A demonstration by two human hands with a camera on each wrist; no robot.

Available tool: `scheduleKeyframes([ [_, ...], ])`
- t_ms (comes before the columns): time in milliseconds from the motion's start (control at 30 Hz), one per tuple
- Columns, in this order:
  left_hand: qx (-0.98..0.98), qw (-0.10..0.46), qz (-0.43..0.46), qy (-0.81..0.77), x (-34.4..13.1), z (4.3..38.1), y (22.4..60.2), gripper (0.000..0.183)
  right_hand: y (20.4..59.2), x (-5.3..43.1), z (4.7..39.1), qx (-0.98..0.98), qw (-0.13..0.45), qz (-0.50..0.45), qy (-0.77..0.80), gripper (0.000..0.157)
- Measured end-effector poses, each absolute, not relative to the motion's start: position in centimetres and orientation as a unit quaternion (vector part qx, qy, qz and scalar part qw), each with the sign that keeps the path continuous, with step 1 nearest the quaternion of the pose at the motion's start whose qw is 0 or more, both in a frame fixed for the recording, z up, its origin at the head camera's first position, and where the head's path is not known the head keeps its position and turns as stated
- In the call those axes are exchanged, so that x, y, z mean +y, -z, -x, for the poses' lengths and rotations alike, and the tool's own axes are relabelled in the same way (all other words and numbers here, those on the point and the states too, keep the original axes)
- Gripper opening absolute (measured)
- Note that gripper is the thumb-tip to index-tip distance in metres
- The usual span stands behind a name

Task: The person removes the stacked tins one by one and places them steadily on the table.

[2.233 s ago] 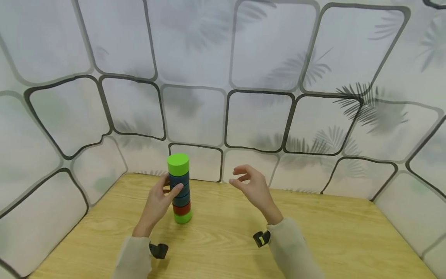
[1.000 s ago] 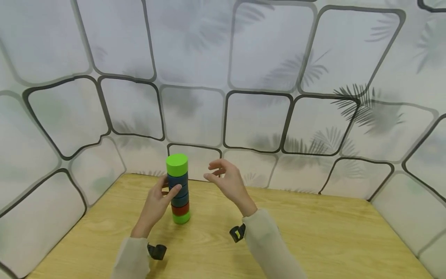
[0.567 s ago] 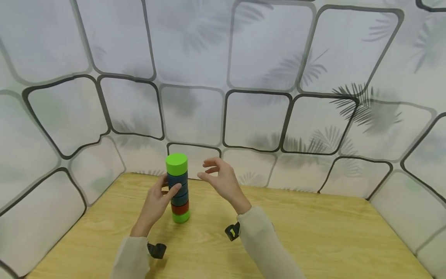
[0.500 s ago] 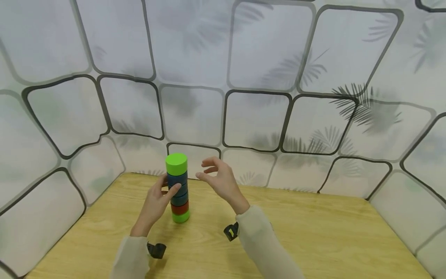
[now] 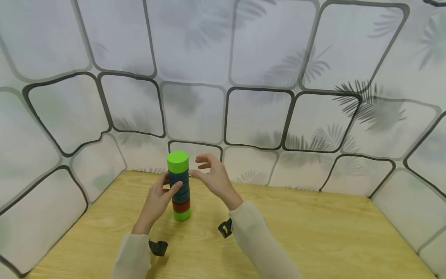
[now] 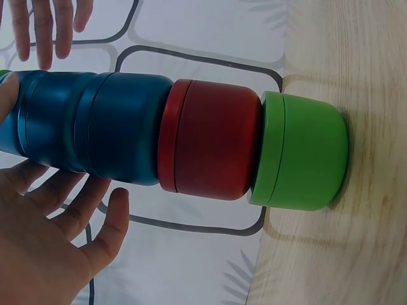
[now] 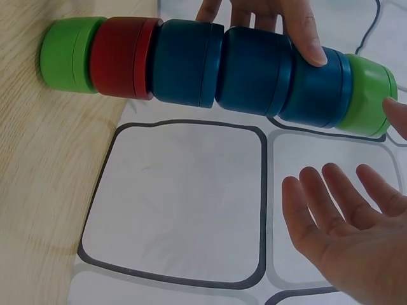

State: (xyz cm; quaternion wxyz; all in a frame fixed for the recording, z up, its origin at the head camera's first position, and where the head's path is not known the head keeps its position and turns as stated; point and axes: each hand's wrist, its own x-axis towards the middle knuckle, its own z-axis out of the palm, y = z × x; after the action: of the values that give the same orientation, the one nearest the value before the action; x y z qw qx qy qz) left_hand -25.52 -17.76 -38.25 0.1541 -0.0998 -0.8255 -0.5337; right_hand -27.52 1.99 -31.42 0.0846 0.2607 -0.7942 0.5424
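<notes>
An upright stack of small round lidded tins stands on the table: a green tin point(image 5: 182, 215) at the bottom, a red tin point(image 6: 213, 138) above it, three blue tins point(image 7: 184, 62), then a second green tin point(image 5: 178, 162) on top. My left hand point(image 5: 155, 203) holds the stack at the upper blue tins, thumb in front and fingers behind. My right hand point(image 5: 216, 178) is just right of the top, fingers loosely bent with nothing in them. Its thumb tip overlaps the top green tin's edge in the right wrist view, while its other fingers are apart from the stack.
The wood-grain table point(image 5: 313, 232) spreads out to the right and in front of the stack. Behind and at both sides rises a pale patterned wall covering point(image 5: 258, 120). Each wrist carries a small black camera point(image 5: 158, 248) near the sleeve.
My right hand has moved left from well off to the side until it is right by the stack's top. My left hand and the stack have stayed in place.
</notes>
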Motion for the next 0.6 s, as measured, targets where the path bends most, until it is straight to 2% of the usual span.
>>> scheduleKeyframes([
  [600,-0.831,0.155,0.105,0.524,-17.8,25.5,38.2,0.057,31.4,-0.1,27.9,-0.788,0.054,-0.247,-0.560,0.058],
])
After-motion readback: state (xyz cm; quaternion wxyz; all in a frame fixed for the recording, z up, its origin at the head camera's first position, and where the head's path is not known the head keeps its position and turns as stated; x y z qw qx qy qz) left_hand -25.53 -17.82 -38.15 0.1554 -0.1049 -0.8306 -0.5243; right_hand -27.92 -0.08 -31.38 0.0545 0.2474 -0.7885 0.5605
